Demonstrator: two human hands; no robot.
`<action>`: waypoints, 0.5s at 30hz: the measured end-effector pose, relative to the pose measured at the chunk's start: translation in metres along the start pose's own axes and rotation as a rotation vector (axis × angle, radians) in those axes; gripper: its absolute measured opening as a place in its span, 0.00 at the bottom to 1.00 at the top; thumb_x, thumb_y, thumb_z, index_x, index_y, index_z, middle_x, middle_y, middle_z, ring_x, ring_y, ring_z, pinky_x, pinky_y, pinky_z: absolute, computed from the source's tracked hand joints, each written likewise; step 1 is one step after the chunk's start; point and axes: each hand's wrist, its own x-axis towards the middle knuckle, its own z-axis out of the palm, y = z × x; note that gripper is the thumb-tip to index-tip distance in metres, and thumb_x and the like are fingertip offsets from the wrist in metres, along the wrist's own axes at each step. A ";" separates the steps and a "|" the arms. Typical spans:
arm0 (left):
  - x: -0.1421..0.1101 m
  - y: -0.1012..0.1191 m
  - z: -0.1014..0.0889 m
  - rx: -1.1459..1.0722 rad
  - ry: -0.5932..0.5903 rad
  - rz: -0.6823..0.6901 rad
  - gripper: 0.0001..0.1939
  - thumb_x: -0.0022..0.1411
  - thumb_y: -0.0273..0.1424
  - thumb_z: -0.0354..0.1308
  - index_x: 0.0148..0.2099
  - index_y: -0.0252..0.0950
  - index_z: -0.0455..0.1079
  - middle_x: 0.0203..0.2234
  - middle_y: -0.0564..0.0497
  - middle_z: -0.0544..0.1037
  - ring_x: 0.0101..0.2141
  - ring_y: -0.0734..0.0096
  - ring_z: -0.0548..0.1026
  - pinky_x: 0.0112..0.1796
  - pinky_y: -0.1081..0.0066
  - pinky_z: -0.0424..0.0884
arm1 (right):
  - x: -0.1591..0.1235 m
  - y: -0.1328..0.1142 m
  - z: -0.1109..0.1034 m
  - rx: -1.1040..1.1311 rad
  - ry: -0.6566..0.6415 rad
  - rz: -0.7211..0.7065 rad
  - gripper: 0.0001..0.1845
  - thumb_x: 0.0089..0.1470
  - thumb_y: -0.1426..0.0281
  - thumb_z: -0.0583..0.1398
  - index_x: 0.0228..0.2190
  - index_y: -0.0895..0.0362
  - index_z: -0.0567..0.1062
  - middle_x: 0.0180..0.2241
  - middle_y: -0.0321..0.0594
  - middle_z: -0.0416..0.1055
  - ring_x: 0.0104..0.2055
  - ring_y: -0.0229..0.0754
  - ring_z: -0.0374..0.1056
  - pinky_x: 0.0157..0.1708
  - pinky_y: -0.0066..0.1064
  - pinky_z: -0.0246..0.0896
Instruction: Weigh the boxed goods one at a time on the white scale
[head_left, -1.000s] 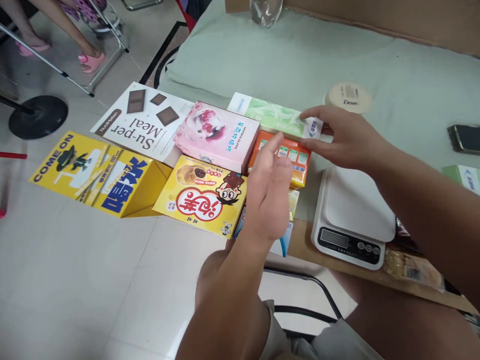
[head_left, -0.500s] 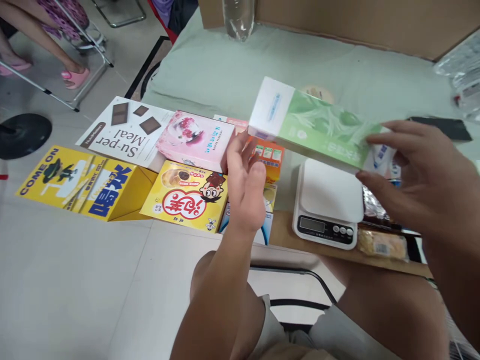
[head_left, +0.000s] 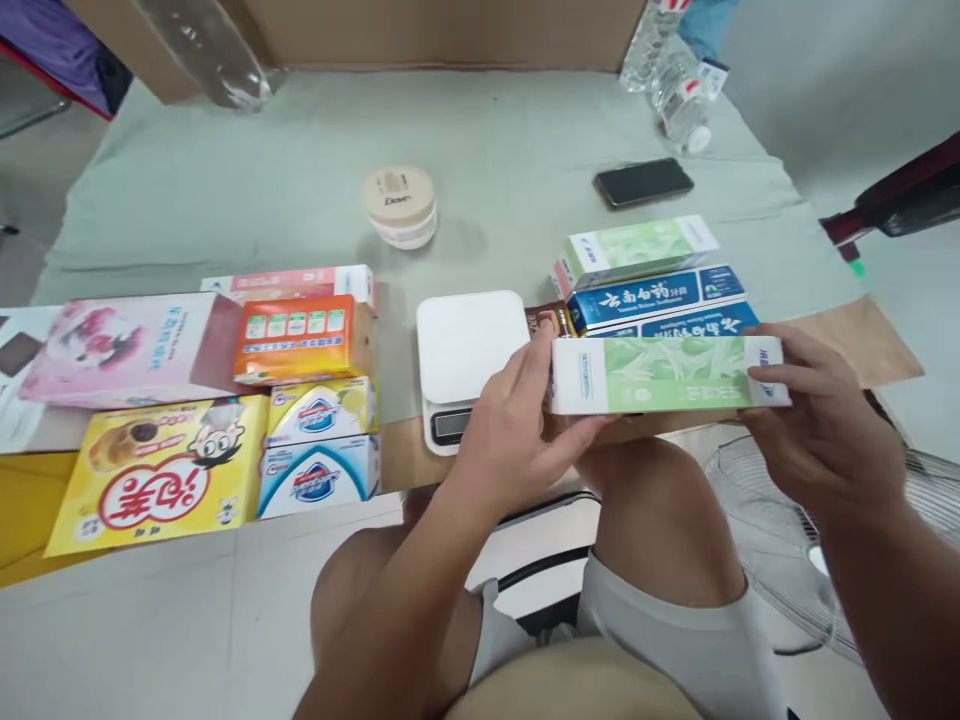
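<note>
A long green-and-white toothpaste box is held level above the front edge of the table, its printed face up. My right hand grips its right end, with fingers on the top face. At the other end, my left hand has its fingers behind the box and its thumb along the front lower edge. Just left of the box lies a white kitchen scale, whose display is partly covered by my left hand. Blue toothpaste boxes and another green-and-white box lie behind the held one.
A cream jar and a black phone lie farther back. Left are soap boxes, an orange box, a pink box and a yellow snack box. Plastic bottles lie back right; a fan is below right.
The view has swung to the right. The held box has come lower, from tilted above the scale to level at the scale's right. Both hands have moved with it.
</note>
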 end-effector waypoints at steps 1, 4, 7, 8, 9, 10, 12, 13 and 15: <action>0.007 0.002 0.008 0.029 -0.036 -0.026 0.40 0.72 0.49 0.58 0.75 0.35 0.53 0.66 0.32 0.72 0.64 0.49 0.73 0.62 0.54 0.73 | -0.001 0.012 -0.004 -0.016 -0.012 0.006 0.19 0.58 0.70 0.63 0.49 0.40 0.71 0.59 0.49 0.71 0.67 0.60 0.69 0.59 0.60 0.72; 0.029 0.004 0.027 0.114 -0.052 -0.102 0.38 0.71 0.53 0.57 0.71 0.33 0.60 0.66 0.32 0.71 0.66 0.44 0.70 0.64 0.48 0.70 | 0.008 0.044 -0.013 -0.062 -0.058 0.029 0.07 0.63 0.63 0.59 0.43 0.45 0.72 0.60 0.53 0.70 0.65 0.58 0.71 0.59 0.57 0.71; 0.053 0.003 0.045 0.162 -0.034 -0.154 0.38 0.71 0.55 0.55 0.71 0.33 0.60 0.65 0.32 0.71 0.65 0.42 0.69 0.63 0.45 0.70 | 0.028 0.073 -0.016 -0.065 -0.077 0.074 0.10 0.65 0.57 0.58 0.42 0.47 0.73 0.63 0.55 0.69 0.68 0.57 0.69 0.63 0.56 0.67; 0.061 0.002 0.051 0.165 -0.034 -0.165 0.38 0.72 0.54 0.54 0.72 0.33 0.59 0.65 0.32 0.70 0.65 0.42 0.69 0.63 0.45 0.70 | 0.035 0.081 -0.016 -0.068 -0.075 0.088 0.12 0.65 0.55 0.57 0.42 0.47 0.74 0.64 0.56 0.68 0.69 0.57 0.67 0.64 0.57 0.66; 0.068 0.001 0.057 0.166 -0.034 -0.178 0.38 0.72 0.54 0.54 0.72 0.34 0.58 0.66 0.32 0.70 0.66 0.41 0.68 0.64 0.44 0.69 | 0.041 0.089 -0.014 -0.071 -0.071 0.097 0.14 0.65 0.53 0.57 0.43 0.47 0.74 0.65 0.56 0.68 0.70 0.56 0.66 0.65 0.57 0.64; 0.074 0.000 0.062 0.168 -0.029 -0.195 0.38 0.72 0.53 0.54 0.72 0.34 0.58 0.67 0.32 0.68 0.67 0.41 0.67 0.66 0.44 0.66 | 0.046 0.096 -0.013 -0.070 -0.070 0.108 0.16 0.65 0.51 0.57 0.43 0.47 0.74 0.65 0.57 0.67 0.71 0.56 0.65 0.66 0.57 0.64; 0.082 -0.003 0.072 0.171 -0.011 -0.246 0.37 0.72 0.52 0.56 0.72 0.34 0.58 0.69 0.31 0.64 0.70 0.39 0.62 0.68 0.42 0.62 | 0.052 0.107 -0.008 -0.053 -0.084 0.146 0.19 0.64 0.48 0.57 0.44 0.48 0.75 0.66 0.58 0.66 0.72 0.55 0.63 0.65 0.56 0.65; 0.085 -0.003 0.076 0.171 0.003 -0.278 0.37 0.71 0.51 0.57 0.72 0.35 0.58 0.70 0.31 0.63 0.71 0.38 0.60 0.69 0.41 0.61 | 0.054 0.112 -0.006 -0.046 -0.097 0.174 0.19 0.64 0.48 0.57 0.45 0.48 0.75 0.67 0.58 0.66 0.73 0.55 0.62 0.65 0.55 0.66; 0.087 -0.005 0.080 0.154 0.039 -0.339 0.37 0.70 0.49 0.60 0.72 0.37 0.58 0.68 0.32 0.62 0.70 0.37 0.60 0.68 0.40 0.62 | 0.053 0.119 -0.002 -0.038 -0.124 0.230 0.18 0.63 0.51 0.59 0.47 0.49 0.75 0.68 0.57 0.65 0.73 0.56 0.62 0.65 0.55 0.67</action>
